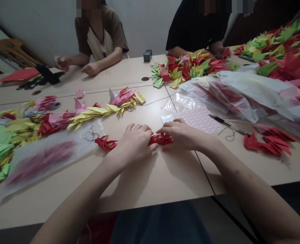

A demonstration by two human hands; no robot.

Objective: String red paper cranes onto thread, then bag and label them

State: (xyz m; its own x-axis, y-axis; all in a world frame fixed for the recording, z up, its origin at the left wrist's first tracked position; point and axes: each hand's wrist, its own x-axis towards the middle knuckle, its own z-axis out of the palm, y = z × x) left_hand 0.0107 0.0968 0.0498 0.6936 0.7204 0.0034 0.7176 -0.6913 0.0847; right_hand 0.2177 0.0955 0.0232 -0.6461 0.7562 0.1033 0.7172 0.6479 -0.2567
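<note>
Recording the left hand [133, 142] curled nearly closed over a short string of red paper cranes [160, 139], which lies on the table [150, 183] at lower centre of the frame. The right hand [181, 135] is half-curled, fingers resting on top of the same cranes; whether it grips them cannot be told. A label sheet [198, 120] with red-bordered boxes lies just beyond the right hand; any writing on it is too small to read. Farther right sit a black-handled tool [217, 118], a loop of dark thread [227, 134] and a heap of red cranes [269, 142]. Clear plastic bags [241, 98] lie at upper right. A long strand of yellow, pink, red and green cranes [89, 117] runs along the left side. At upper left, a seated co-worker's hands [90, 69] are over the table.
</note>
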